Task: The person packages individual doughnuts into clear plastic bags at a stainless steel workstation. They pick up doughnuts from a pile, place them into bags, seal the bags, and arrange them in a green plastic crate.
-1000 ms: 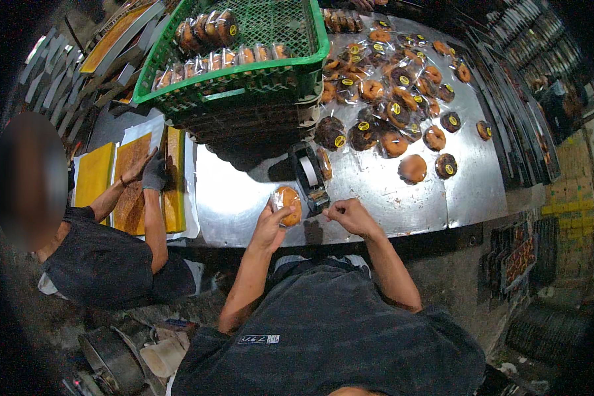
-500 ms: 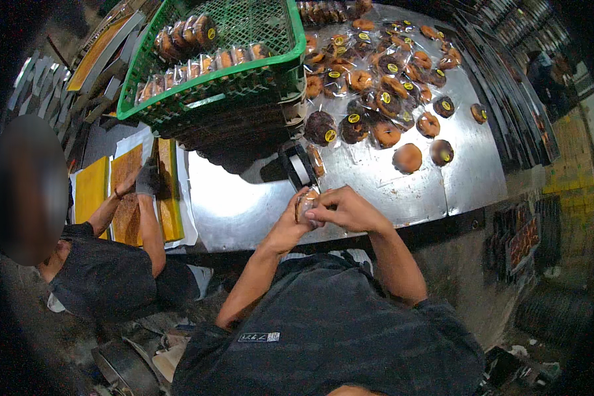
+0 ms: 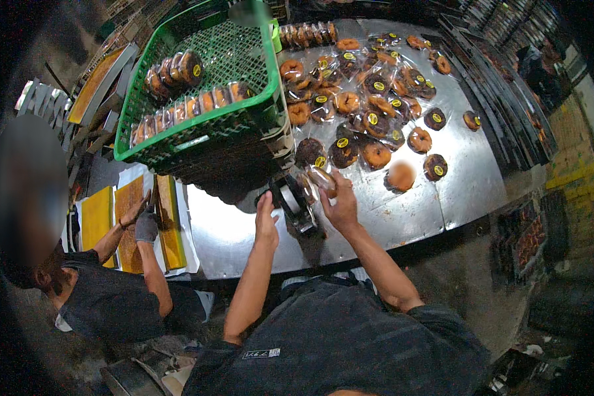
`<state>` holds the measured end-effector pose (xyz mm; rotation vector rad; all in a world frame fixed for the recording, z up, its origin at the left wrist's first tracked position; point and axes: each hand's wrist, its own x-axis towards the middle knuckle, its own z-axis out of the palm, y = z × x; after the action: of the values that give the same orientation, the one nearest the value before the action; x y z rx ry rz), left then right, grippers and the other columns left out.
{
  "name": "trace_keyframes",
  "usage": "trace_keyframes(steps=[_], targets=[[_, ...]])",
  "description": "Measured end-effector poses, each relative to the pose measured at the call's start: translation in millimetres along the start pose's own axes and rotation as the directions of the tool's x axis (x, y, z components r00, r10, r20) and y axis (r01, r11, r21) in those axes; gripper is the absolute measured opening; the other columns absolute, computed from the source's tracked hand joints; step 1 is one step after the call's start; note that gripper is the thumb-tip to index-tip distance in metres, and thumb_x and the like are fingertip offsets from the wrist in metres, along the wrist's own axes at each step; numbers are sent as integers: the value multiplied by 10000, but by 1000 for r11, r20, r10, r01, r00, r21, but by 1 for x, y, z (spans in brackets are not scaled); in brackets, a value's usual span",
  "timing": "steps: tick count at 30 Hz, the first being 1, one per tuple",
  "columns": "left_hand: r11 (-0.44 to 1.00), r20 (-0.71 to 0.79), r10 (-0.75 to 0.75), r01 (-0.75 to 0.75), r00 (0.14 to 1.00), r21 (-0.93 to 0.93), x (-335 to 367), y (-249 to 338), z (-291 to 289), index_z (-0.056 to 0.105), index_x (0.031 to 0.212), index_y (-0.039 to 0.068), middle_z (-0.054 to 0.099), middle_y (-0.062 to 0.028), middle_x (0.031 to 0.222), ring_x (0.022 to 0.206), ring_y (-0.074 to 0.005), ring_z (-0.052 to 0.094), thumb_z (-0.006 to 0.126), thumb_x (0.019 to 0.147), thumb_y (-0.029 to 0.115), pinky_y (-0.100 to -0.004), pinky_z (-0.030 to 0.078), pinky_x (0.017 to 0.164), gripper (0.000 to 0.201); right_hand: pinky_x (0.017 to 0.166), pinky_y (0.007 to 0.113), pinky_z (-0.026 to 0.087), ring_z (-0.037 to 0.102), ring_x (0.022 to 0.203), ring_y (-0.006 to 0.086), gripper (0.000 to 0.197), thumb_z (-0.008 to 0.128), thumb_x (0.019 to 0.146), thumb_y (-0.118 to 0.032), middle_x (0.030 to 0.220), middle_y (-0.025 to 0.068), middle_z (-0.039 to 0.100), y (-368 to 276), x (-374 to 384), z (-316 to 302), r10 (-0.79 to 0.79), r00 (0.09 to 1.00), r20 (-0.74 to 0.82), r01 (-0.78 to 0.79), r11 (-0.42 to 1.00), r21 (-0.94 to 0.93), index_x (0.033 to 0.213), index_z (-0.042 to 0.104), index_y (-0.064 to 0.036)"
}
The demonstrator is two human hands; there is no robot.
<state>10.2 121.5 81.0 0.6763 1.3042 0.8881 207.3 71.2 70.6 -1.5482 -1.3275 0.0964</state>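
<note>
A wrapped doughnut [image 3: 322,177] is gripped in my right hand [image 3: 340,203], just above and right of a black tape dispenser [image 3: 292,203]. Its clear wrapper shines in the light. My left hand [image 3: 266,216] is beside the dispenser's left side, fingers stretched out and holding nothing I can see. Behind the held doughnut, many bagged doughnuts [image 3: 376,156] lie loosely spread over the metal table [image 3: 231,228], some dark and some golden, several with round yellow stickers. Part of another wrapped one [image 3: 307,188] shows between the dispenser and my right hand.
A green crate [image 3: 198,142] with rows of wrapped doughnuts stands at the left on stacked crates. A row of packed doughnuts [image 3: 308,34] lies at the far edge. Dark trays [image 3: 488,92] are stacked at right. A co-worker's gloved hand [image 3: 146,228] works over yellow cake slabs [image 3: 98,228].
My left hand has let go of the doughnut and moved left. My right hand has carried it forward, past the dispenser. The whole view has shifted slightly. The co-worker's hands moved a little.
</note>
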Motion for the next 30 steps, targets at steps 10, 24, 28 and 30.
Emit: trace_keyframes(steps=[10, 24, 28, 30], targets=[[70, 721, 520, -864, 458, 499, 42, 21, 165, 511, 1359, 14, 500, -215, 1398, 1287, -397, 466, 792, 762, 272, -546, 342, 1078, 708, 1114, 498, 306, 407, 1298, 439, 828, 711, 859, -456, 1368, 260, 441, 57, -20, -2, -4, 924, 382, -49, 990, 130, 1441, 351, 11], [954, 621, -132, -71, 773, 291, -19, 29, 225, 411, 1449, -19, 478, -164, 1447, 1342, -324, 446, 457, 1017, 463, -447, 366, 1103, 649, 1073, 499, 375, 518, 1251, 373, 714, 802, 809, -310, 1328, 206, 563, 44, 29, -142, 120, 992, -44, -118, 992, 35, 1378, 490, -12], [955, 578, 224, -296, 785, 32, -54, 28, 199, 397, 1465, -6, 515, -148, 1397, 1269, -269, 512, 638, 941, 321, -383, 404, 1068, 663, 933, 396, 500, 669, 1042, 266, 580, 755, 870, -314, 1155, 146, 682, 48, 47, -148, 396, 884, 250, -463, 821, 334, 1339, 541, -49], [912, 534, 383, -400, 754, -89, -68, 22, 180, 390, 1472, 1, 534, -140, 1372, 1232, -241, 546, 729, 903, 250, -351, 424, 1050, 708, 788, 318, 522, 676, 871, 191, 372, 713, 913, -288, 1034, 111, 706, 31, 56, -148, 316, 866, 386, -477, 754, 451, 1170, 651, -26]])
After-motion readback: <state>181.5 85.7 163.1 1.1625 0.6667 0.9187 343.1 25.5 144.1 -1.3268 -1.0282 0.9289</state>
